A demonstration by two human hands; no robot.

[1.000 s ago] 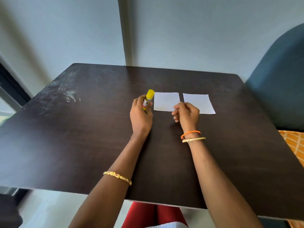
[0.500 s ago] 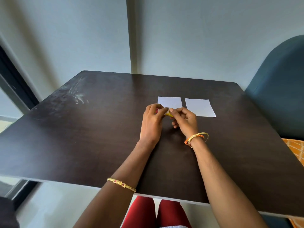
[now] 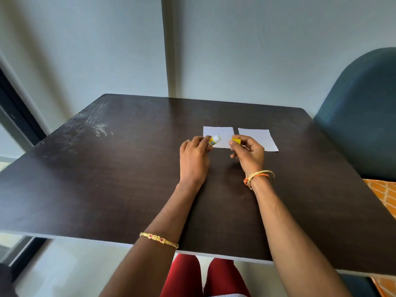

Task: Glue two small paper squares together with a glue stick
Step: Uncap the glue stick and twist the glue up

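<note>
Dark wooden tabletop (image 3: 107,185) is set against a pale grey wall, and both bare forearms are stretched over it. A small glue stick with a yellow label and white tip (image 3: 214,140) is gripped by the fingers of the left hand (image 3: 194,159), its uncapped tip pointed toward the right hand. A yellow plastic cap (image 3: 236,140) is pinched between thumb and fingertips of the right hand (image 3: 249,156), held apart from the stick by a clear gap. Just beyond the left hand's fingers a white paper square (image 3: 222,133) is laid flat on the table, partly covered by the stick. Beyond the right hand a second white paper square (image 3: 259,139) is laid just beside the first, a narrow dark strip of table being left between them. An orange cord and gold bangle (image 3: 258,175) are worn on the right wrist, a gold bracelet (image 3: 158,240) on the left forearm. A dark teal chair back (image 3: 362,116) is seen to the right of the right arm.
</note>
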